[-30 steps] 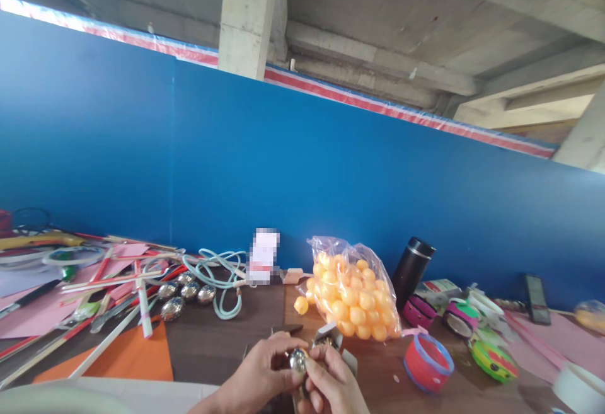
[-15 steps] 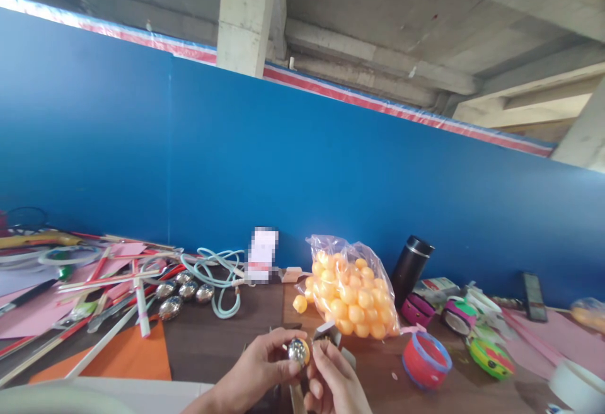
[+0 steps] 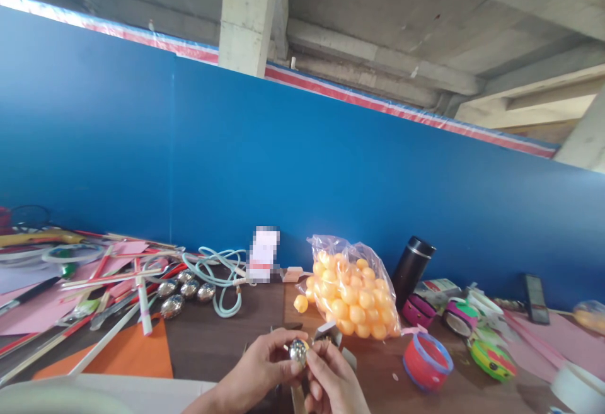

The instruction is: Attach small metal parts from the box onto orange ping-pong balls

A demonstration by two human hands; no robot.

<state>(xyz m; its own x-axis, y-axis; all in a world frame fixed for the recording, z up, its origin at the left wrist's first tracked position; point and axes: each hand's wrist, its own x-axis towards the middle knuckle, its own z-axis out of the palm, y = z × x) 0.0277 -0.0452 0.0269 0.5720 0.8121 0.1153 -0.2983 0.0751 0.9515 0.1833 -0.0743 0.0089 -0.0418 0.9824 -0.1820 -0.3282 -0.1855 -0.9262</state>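
Head view, the only one: my L hand, bottom centre of frame, has thumb & fingers clamped on a shiny silver ball. My R hand, just to the right, has thumb & fingertips drawn tog. at the ball's right edge; can't tell if they grip it or only touch.

Handling, my guess: smooth & round, so prob. slippery. Best to pinch w/ L across the widest part, firm but not hard, & use R for small, light moves only; too much push could pop it out & send it rolling. Good to have fingertips off the spot I need to see.

Just beyond R hand, lower centre: small box, flaps up, partly hidden. Past that, clear bag full of orange balls, w/ a loose orange ball just beside it. Lower left: cluster of silver balls near a pale-blue cable. Lower right: red ring w/ blue rim.
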